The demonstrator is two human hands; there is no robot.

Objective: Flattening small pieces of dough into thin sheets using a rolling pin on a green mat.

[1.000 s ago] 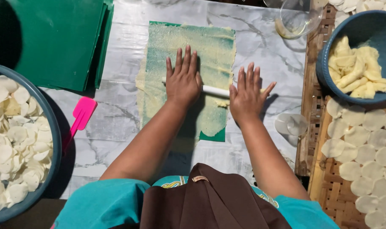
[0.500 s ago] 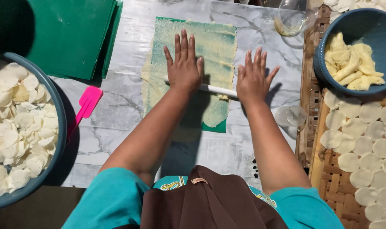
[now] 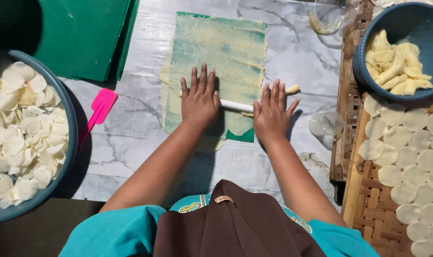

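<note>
Pale yellow dough sheet (image 3: 221, 52) lies thin over a green mat (image 3: 240, 136) on the marble-patterned tabletop (image 3: 131, 138), and I am in the rolling step. My left hand (image 3: 199, 102) and right hand (image 3: 272, 114) both lie flat, palms down, fingers spread wide and pointing away from me, pressing on a thin white rolling pin (image 3: 235, 105) that lies crosswise under them near the sheet's near end. Neither hand grips anything; the pin just sits under the palms, its middle showing between them (a bit of dough seems stuck at its right tip, hard to be sure). Forearms run straight out from my body, roughly parallel.

Next move, as I judge it: even pressure from both palms so the sheet stays uniform and doesn't tear at the ragged near edge.

Around: pink spatula (image 3: 100, 109) left of the mat, blue bowl of cut rounds (image 3: 66, 143) far left, blue bowl of dough scraps (image 3: 368, 52) upper right, rounds laid on a woven tray (image 3: 368, 214) right.
</note>
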